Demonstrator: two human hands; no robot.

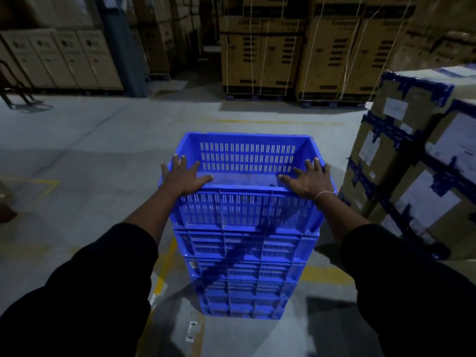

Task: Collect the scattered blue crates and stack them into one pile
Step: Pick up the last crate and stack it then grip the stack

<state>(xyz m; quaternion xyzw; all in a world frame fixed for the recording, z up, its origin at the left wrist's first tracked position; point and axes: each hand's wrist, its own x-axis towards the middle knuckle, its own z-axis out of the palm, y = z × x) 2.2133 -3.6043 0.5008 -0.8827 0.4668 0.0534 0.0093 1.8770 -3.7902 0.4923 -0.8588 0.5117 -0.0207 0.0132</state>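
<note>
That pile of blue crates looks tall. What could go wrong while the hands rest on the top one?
A push from the left hand or right hand could tip the tall stack. The top crate might not be fully seated. The taped cartons stand close on the right, leaving little room.

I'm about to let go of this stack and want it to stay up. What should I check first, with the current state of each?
1. Top crate seated square on the pile: ok, edges look lined up.
2. Left hand flat on the near left corner: ok.
3. Right hand flat on the near right corner: ok.
4. Top crate empty: ok.
5. Pile standing straight: cannot tell, wide lens distorts.
6. Room from the taped boxes on the right: ok, floor shows between.
</note>
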